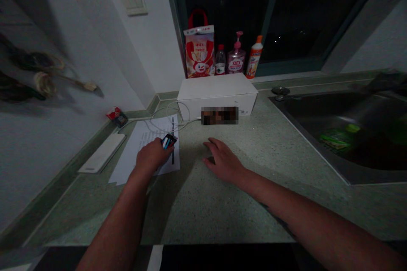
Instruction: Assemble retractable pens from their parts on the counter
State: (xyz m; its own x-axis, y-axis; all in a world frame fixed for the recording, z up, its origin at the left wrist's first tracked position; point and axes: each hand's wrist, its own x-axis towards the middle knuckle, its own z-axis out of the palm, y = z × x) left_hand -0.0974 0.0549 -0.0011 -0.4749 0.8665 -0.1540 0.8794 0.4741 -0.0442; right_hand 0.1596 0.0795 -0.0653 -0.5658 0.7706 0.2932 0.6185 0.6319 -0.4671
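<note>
My left hand is closed around a small dark packet with light blue and white stripes, whose exact kind I cannot make out. Hand and packet are over printed paper sheets on the counter. To the right, my right hand hovers over or rests on the speckled green countertop, holding nothing. Its thumb and fingers are apart and point toward the left. A thin white cable loops behind both hands and reaches a blurred-out object in front of the white box.
A long white box stands at the back, with a red bag, a pump bottle and other bottles behind it. A flat white device and a small red-and-dark packet lie left. The metal sink is right.
</note>
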